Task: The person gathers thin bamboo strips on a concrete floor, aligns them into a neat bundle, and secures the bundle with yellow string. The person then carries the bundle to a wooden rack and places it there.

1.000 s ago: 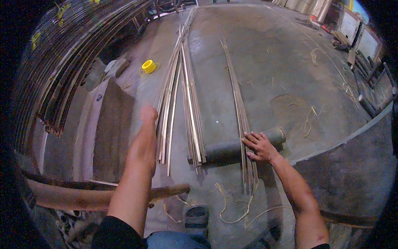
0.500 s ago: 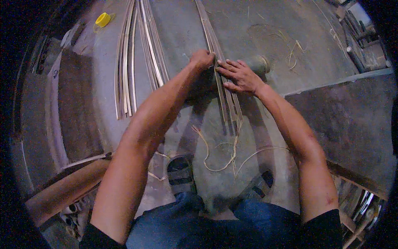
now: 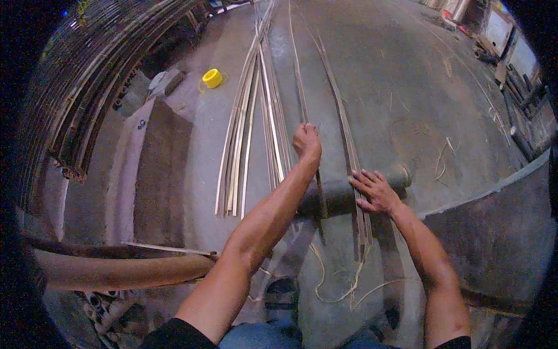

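My left hand is closed around a long thin bamboo strip, which runs away from me along the floor and back past my wrist. Flat, with fingers spread, my right hand presses on several more long strips. These cross over a thick dark greenish pole section lying sideways on the floor. At their near ends hangs a pale knotted cord. Further left, two bundles of strips, one paler and one beside it, lie lengthwise.
A yellow roll of twine stands at the far left. Brown blocks and a curved pole flank me on the left, with a stack of long poles beyond. A dark panel is on the right.
My left hand has moved forward and away from my right hand, drawing one strip apart from the others. The right hand stays on the strips. The view has tilted up and shifted left.
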Tool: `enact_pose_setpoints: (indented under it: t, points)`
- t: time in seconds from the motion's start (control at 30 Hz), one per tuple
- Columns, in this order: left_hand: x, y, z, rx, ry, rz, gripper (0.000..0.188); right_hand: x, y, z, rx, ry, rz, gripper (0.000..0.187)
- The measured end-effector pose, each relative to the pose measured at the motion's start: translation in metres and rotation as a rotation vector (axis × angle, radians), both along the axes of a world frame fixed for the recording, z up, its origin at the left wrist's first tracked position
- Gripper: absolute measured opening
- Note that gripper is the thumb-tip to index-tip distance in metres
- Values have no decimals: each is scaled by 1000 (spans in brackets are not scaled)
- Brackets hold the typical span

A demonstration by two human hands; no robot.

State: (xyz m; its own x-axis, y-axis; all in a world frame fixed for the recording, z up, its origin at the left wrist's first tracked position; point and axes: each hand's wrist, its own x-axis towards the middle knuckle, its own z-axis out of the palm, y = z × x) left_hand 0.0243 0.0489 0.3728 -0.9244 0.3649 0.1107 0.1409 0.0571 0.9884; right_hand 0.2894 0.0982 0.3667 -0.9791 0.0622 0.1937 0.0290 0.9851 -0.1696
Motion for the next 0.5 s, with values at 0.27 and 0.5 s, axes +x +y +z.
enact_pose_setpoints:
  t: [0.27,0.5]
  points:
    - [-52,-16,-20,-138,-45,57,22,1,1,0,39,19,5,59]
    - [-30,-28,28,-466,-16,61,34,12,7,2,-2,-19,-45,58]
